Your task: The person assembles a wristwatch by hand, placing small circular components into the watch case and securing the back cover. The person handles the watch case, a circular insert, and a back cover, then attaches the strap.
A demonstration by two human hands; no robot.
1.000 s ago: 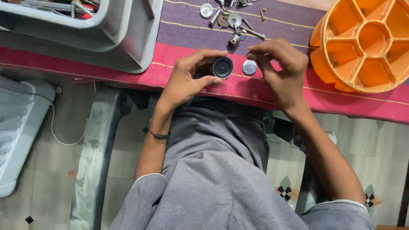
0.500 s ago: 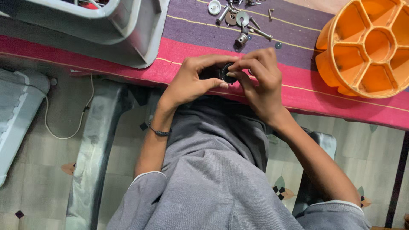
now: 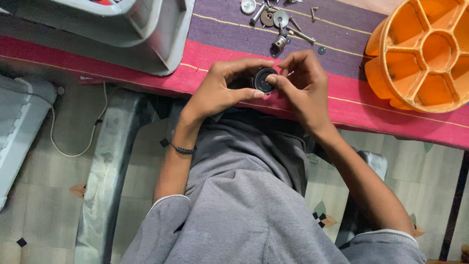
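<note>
Fingers (image 3: 244, 94) of the left hand (image 3: 217, 90) are clamped on a small round black part (image 3: 264, 79), thumb under it and fingertips curled over its top edge, while the right hand (image 3: 303, 83) pinches the same part from the other side, its thumb pressed on the dark face. The part sits between both sets of fingers, held just above the edge of the red and purple striped cloth (image 3: 342, 93).

To do this well, I judge the left grip should stay firm and steady on the rim so that the right thumb can press or turn squarely, without tilting the part.

Just beyond the fingers lies a loose heap of metal hardware (image 3: 281, 22): about three round washers or discs and several bolts and screws, too tangled to count exactly. Well off to the right of the fingers stands one orange sorting tray (image 3: 391, 83) with seven compartments in view, six around a round middle one. Up and left of the fingers is one grey plastic bin (image 3: 166, 44)
</note>
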